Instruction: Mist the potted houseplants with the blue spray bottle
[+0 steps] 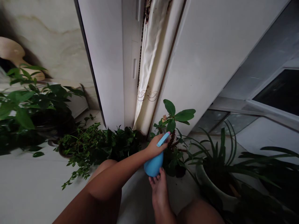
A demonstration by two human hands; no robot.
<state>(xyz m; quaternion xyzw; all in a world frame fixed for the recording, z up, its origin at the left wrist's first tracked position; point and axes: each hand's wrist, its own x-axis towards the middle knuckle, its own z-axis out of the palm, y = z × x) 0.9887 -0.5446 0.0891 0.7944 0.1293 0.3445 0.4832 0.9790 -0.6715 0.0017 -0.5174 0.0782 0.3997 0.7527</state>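
Note:
A blue spray bottle [154, 165] with a pink nozzle tip is tilted in front of me at the lower middle of the head view. My left hand [156, 145] is closed around its neck, just under the light-blue spray head. From below, my right hand [158, 183] supports the bottle's rounded base with its fingertips and thumb. The nozzle points toward a thorny-stemmed plant [174, 119] with broad green leaves, close beyond the bottle. Part of that plant's lower stem is hidden behind my left hand and the bottle.
Leafy potted plants [80, 140] line the wall on the left. A white pot [202, 177] with long strap-like leaves stands at right. Behind hangs a cream curtain [151, 77] beside a white wall panel [198, 46]. My bent knees frame the pale floor [133, 199].

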